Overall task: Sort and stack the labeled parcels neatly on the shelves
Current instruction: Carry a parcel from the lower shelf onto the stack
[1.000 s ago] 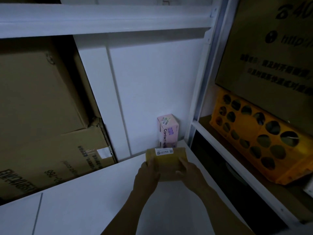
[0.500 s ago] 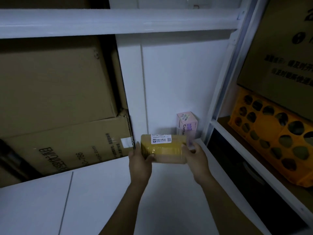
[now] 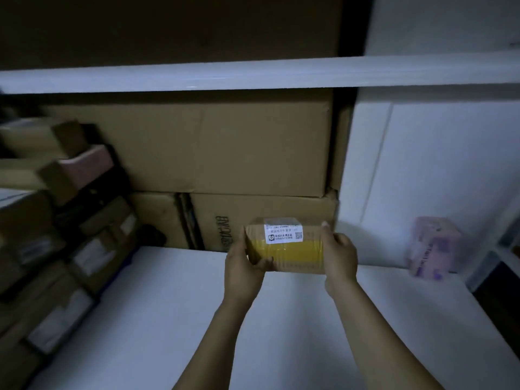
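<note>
A small brown parcel (image 3: 284,246) with yellow tape and a white label on top is held between both hands, just above the white shelf (image 3: 281,319). My left hand (image 3: 244,266) grips its left end and my right hand (image 3: 339,256) grips its right end. The parcel hangs in front of the lower large carton (image 3: 253,215). A pink box (image 3: 433,246) stands on the shelf to the right, blurred.
Two large cartons (image 3: 211,144) are stacked against the back of the shelf. Several smaller labeled parcels (image 3: 73,249) are piled at the left. The shelf board above (image 3: 253,74) runs across the view. A white upright (image 3: 363,178) and a white back panel stand to the right.
The view and both hands with the parcel have swung left. The pink box now lies well to the right, the orange crate has left the view, and the pile of parcels at the left has appeared.
</note>
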